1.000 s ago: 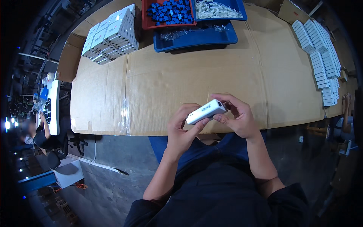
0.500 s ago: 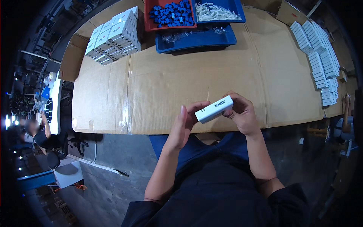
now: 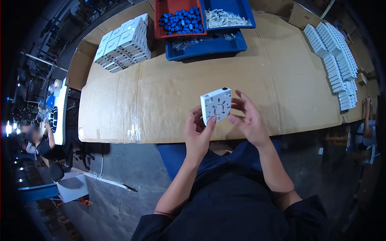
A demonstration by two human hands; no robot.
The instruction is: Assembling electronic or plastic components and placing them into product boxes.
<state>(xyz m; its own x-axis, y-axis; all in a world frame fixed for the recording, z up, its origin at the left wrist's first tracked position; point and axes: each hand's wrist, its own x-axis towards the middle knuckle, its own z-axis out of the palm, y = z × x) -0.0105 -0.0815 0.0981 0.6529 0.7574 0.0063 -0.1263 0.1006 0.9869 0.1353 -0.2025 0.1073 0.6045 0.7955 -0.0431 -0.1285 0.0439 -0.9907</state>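
A white, square, flat plastic housing point(image 3: 217, 105) is held up above the near part of the cardboard-covered table. Its broad face, with several dark slots and a squarish outline in the middle, is turned towards me, and a small black piece sits at its top right corner. My left hand point(image 3: 198, 135) grips the lower left of the housing, thumb on the face and fingers behind. Beside the right edge, my right hand point(image 3: 252, 123) is open with its fingers spread; whether a fingertip touches the housing's back edge cannot be made out.
Stacked white housings point(image 3: 120, 44) stand at the back left; more white pieces point(image 3: 335, 60) are in rows at the right. At the back are a red tray point(image 3: 160, 33) of blue parts, a blue tray point(image 3: 252, 20) of white sticks, and a lower blue tray point(image 3: 207, 55) with clear bags.
The housing has turned from showing its narrow edge to showing its slotted face, standing more upright. My left hand has taken hold of it, and my right hand has loosened and spread.
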